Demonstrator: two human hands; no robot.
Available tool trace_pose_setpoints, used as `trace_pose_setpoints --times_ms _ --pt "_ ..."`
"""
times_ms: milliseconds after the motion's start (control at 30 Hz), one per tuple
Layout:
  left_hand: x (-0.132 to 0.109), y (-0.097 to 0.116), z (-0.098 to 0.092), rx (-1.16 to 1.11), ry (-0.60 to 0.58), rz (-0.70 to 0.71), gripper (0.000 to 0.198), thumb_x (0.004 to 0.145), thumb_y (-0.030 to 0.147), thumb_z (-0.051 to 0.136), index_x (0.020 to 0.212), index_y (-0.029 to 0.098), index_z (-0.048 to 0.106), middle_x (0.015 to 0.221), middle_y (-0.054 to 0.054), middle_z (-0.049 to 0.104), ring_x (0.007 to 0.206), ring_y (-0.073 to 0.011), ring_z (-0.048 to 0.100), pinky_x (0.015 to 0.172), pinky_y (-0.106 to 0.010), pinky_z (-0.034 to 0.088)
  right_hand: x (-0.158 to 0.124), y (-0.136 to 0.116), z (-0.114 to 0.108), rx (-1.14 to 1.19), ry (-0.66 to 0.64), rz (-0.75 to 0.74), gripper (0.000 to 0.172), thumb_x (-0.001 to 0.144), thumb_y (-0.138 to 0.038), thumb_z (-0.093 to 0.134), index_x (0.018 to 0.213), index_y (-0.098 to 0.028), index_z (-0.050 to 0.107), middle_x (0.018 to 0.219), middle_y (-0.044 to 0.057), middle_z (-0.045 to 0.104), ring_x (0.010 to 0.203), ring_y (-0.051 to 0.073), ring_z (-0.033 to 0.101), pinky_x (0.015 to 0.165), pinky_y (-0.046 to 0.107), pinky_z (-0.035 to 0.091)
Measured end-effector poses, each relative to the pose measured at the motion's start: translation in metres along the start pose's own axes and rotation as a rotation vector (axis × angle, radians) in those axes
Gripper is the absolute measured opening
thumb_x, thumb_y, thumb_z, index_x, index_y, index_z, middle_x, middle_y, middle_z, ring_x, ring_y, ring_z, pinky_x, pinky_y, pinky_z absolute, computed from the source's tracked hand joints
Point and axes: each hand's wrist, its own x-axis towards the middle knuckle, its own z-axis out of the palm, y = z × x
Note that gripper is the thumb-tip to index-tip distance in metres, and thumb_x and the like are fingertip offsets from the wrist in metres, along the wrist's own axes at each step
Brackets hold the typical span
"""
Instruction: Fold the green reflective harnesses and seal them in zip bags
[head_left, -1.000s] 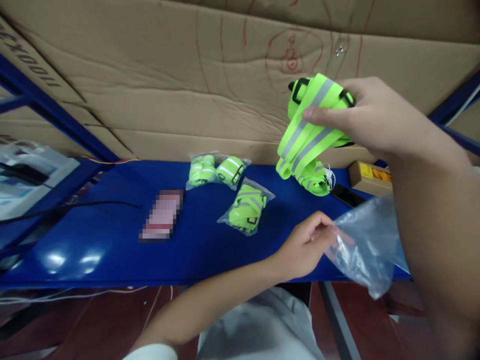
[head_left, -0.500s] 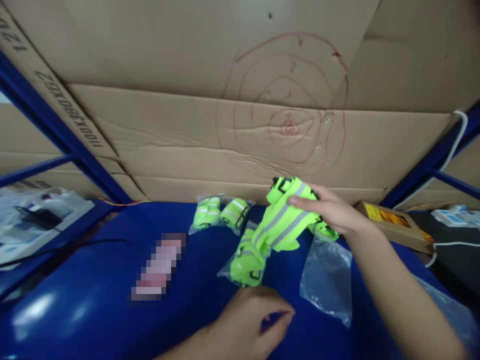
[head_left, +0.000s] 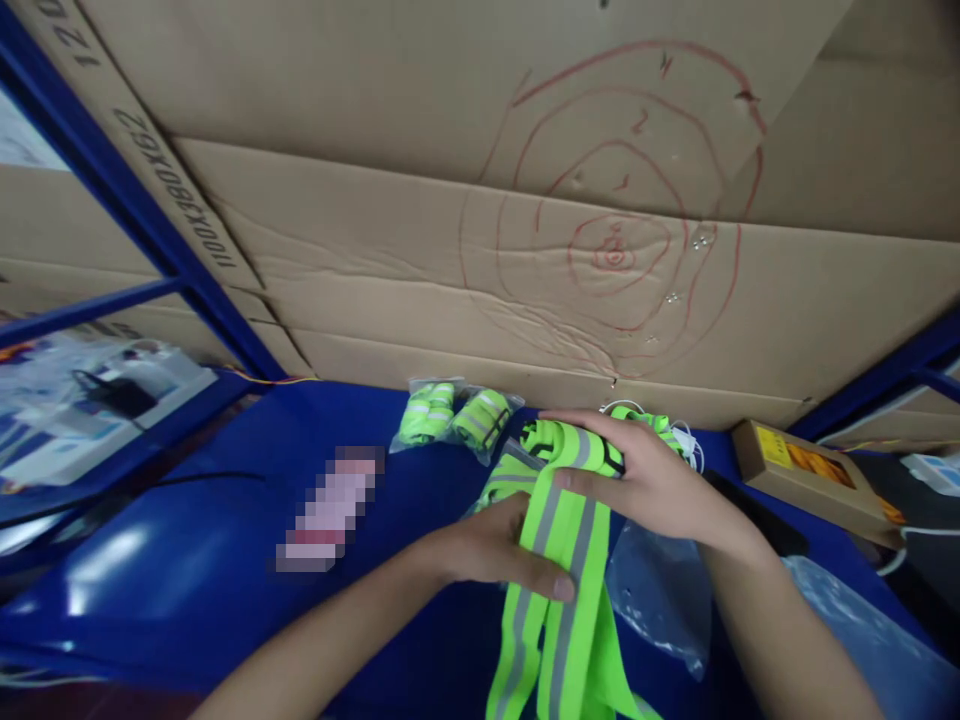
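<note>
A neon-green strap with grey reflective stripes (head_left: pixel 559 620) hangs down toward me over the blue table (head_left: pixel 187 580). My right hand (head_left: pixel 645 480) is closed over its folded upper end. Lower down, my left hand (head_left: pixel 495 550) pinches the same strap, thumb across the stripes. A bagged green strap (head_left: pixel 504 478) lies partly hidden behind my left hand. An empty clear plastic bag (head_left: pixel 660 595) lies on the table under my right wrist.
Two bagged green straps (head_left: pixel 457 415) lie by the cardboard back wall (head_left: pixel 450 230). A pixelated flat object (head_left: pixel 330 510) lies left of centre. A yellow-brown box (head_left: pixel 814 480) sits at right, cluttered items on the shelf at far left (head_left: pixel 97 410). More clear plastic (head_left: pixel 862 630) lies at lower right.
My right hand lowered the strap bundle to the table and it unfolded, hanging toward me. My left hand let go of the clear bag and took hold of the strap.
</note>
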Motion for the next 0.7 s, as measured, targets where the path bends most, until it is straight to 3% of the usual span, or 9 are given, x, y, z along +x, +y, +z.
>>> trace_pose_setpoints --times_ms 133,267,333,467,700 --pt "0.003 -0.017 -0.009 -0.018 0.124 -0.043 0.045 0.066 0.041 0.091 0.100 0.015 0.078 0.095 -0.005 0.078 0.082 -0.0197 0.071 0.080 -0.030 0.057 -0.012 0.039 0.010 0.264 0.023 0.313 0.039 0.081 -0.045 0.080 0.114 -0.024 0.076 0.110 0.004 0.079 0.106 0.031 0.072 0.093 0.039 0.058" --pt "0.006 -0.023 -0.016 -0.020 0.113 -0.134 0.042 0.065 0.041 0.091 0.096 0.015 0.079 0.093 -0.002 0.078 0.080 -0.0183 0.069 0.078 -0.028 0.056 -0.039 0.070 0.037 0.806 0.104 0.816 0.048 0.073 -0.049 0.086 0.110 -0.020 0.078 0.097 0.007 0.081 0.088 0.030 0.077 0.079 0.037 0.061" --pt "0.007 -0.027 -0.012 -0.030 0.092 -0.182 0.037 0.066 0.040 0.090 0.091 0.015 0.080 0.088 0.000 0.077 0.077 -0.0167 0.068 0.076 -0.025 0.055 -0.056 0.079 0.050 1.006 0.094 0.959 0.051 0.071 -0.050 0.087 0.108 -0.016 0.078 0.094 0.009 0.081 0.083 0.030 0.078 0.078 0.038 0.061" --pt "0.008 -0.040 0.004 -0.141 0.054 -0.287 0.036 0.068 0.041 0.089 0.091 0.016 0.079 0.086 0.000 0.076 0.076 -0.0164 0.067 0.071 -0.024 0.052 -0.084 0.090 0.062 1.111 0.084 1.024 0.052 0.069 -0.052 0.088 0.103 -0.015 0.078 0.093 0.012 0.081 0.083 0.031 0.078 0.078 0.039 0.061" --pt "0.016 -0.049 0.012 -0.418 0.005 -0.337 0.076 0.050 0.032 0.099 0.120 0.021 0.069 0.111 -0.003 0.076 0.108 -0.0280 0.068 0.095 -0.038 0.053 -0.091 0.097 0.051 0.819 0.413 0.982 0.049 0.061 -0.050 0.093 0.101 -0.024 0.080 0.094 0.005 0.081 0.088 0.029 0.077 0.084 0.037 0.060"
